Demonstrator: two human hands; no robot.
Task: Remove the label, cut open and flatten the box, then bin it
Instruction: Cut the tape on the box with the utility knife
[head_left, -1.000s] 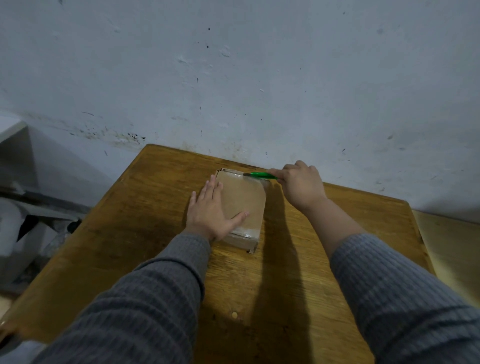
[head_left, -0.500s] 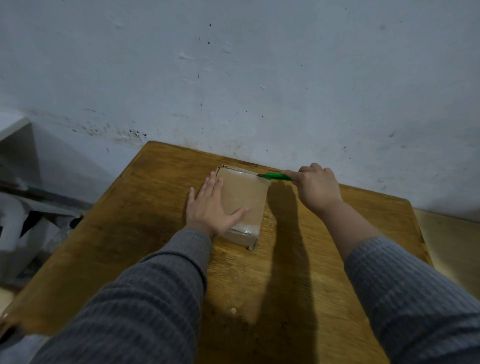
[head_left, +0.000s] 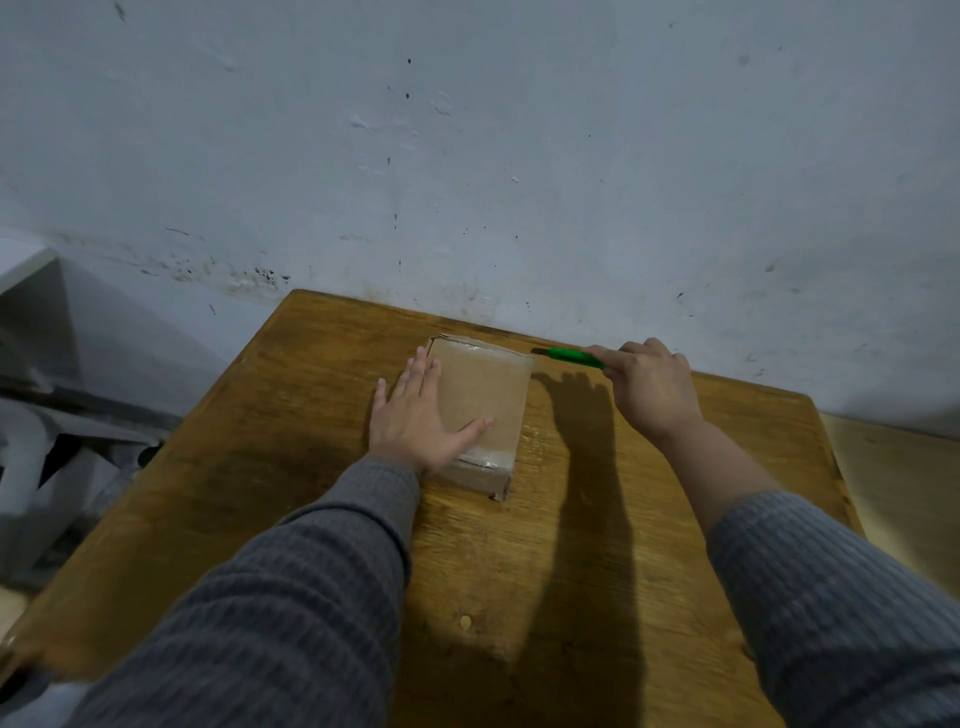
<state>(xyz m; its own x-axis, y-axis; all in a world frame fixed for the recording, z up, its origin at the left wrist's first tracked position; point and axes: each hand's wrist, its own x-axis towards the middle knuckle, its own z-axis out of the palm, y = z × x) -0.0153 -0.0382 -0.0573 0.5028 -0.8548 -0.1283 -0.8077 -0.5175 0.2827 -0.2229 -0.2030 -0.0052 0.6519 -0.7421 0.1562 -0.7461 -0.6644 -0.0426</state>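
A small brown cardboard box (head_left: 480, 395) with clear tape at its near and far ends lies flat on the wooden table (head_left: 291, 467). My left hand (head_left: 415, 421) presses flat on the box's left side, fingers spread, thumb across its top. My right hand (head_left: 649, 387) is closed around a green utility knife (head_left: 571, 356). The knife's tip points left, just off the box's far right corner. I see no label on the top face.
A stained white wall (head_left: 519, 156) rises directly behind the table. Grey and white objects (head_left: 47, 441) stand on the floor to the left. A paler wooden surface (head_left: 893, 499) adjoins the table's right edge.
My right hand has drawn the knife rightward, from over the box's far edge to just past its far right corner. The left hand has stayed on the box.
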